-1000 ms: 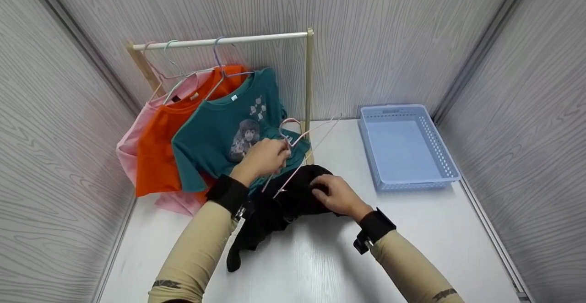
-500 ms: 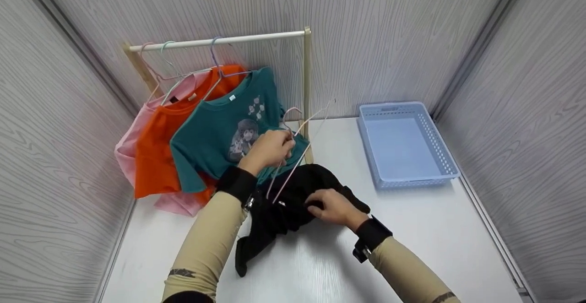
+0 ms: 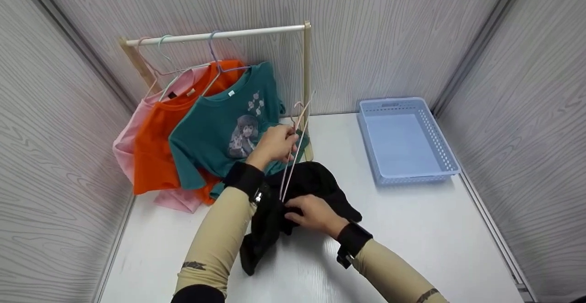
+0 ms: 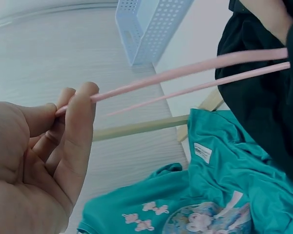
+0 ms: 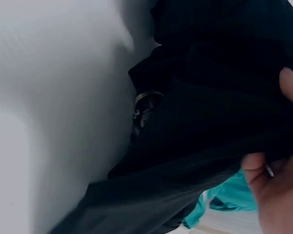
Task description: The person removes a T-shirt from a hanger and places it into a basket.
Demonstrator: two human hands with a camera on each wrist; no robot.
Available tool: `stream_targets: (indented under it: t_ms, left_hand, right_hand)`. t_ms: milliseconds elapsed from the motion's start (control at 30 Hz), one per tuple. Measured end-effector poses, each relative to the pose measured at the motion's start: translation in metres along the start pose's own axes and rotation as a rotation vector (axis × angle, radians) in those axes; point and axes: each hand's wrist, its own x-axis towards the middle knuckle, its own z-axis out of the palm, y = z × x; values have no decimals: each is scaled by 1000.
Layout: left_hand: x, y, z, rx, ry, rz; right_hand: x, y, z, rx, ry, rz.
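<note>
My left hand (image 3: 275, 143) pinches a thin pink clothes hanger (image 4: 219, 61) between thumb and fingers, just below its hook. The hanger stands steeply tilted, almost edge-on in the head view. Its lower end goes into a black garment (image 3: 320, 177) bunched on the table. With thumb and fingers, my right hand (image 3: 313, 212) grips the black cloth right by that lower end. In the right wrist view the cloth drapes down from the fingertips (image 5: 254, 161), and part of a print shows in a fold. The garment's neckline and the buried end of the hanger are hidden.
A small clothes rack (image 3: 256, 32) stands at the back left. On it hang a pink shirt (image 3: 123, 143), an orange shirt (image 3: 153, 156) and a teal shirt (image 3: 206, 129), close beside my left hand. A blue plastic basket (image 3: 398, 143) sits at the right.
My left hand has moved slightly right and up, turning the hanger more edge-on. My right hand has slid left along the black garment to the hanger's lower end, gathering the cloth.
</note>
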Motion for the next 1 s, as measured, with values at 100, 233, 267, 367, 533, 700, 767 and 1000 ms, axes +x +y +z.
stream_targets:
  t_ms: [100, 233, 267, 367, 533, 700, 767, 1000]
  left_hand:
    - [0, -4, -1, -39, -9, -24]
    - [-2, -7, -4, -72, -29, -58]
    - [-3, -7, -5, -77, -36, -63]
    - [-5, -8, -9, -92, -64, -69]
    - [-11, -11, -21, -93, -118, -62]
    - [-22, -17, -32, -54, -178, -88]
    - [-25, -21, -35, -62, -206, -111]
    - [-31, -26, -50, -146, -116, -188]
  right_hand:
    - [-1, -4, -2, -47, 7, -89]
    - [-3, -9, -4, -58, -72, -188]
    - [-3, -9, -3, -58, -95, -201]
    - [-5, -9, -2, -57, -138, -188]
    - [-11, 2, 0, -55, -188, -58]
    - [-28, 19, -1, -71, -266, 125]
    - [-38, 30, -4, -55, -261, 171]
    - [-65, 64, -21, 27, -128, 278]
